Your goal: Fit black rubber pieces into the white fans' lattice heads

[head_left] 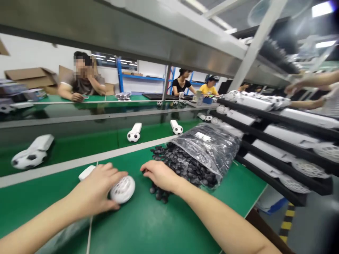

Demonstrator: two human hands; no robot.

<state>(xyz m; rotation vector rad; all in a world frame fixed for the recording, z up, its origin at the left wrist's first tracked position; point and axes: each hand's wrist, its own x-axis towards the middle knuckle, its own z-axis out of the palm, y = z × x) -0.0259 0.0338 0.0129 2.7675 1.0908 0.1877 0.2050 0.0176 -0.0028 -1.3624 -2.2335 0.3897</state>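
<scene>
My left hand is wrapped round a white handheld piece with a round, slotted head. Its white handle end shows behind my fingers, and the piece lies low over the green work surface. To the right, my right hand is closed in a pinch at the left edge of a heap of small black caps. A dark bit, seemingly one black cap, shows at its fingertips. A few loose caps lie under that hand. The heap spills from a clear plastic bag lying on its side.
Several white pieces with black-patched football heads lie on the green conveyor belt beyond a pale rail. Black trays of white pieces are stacked at right. A metal beam crosses overhead. Co-workers sit across the line.
</scene>
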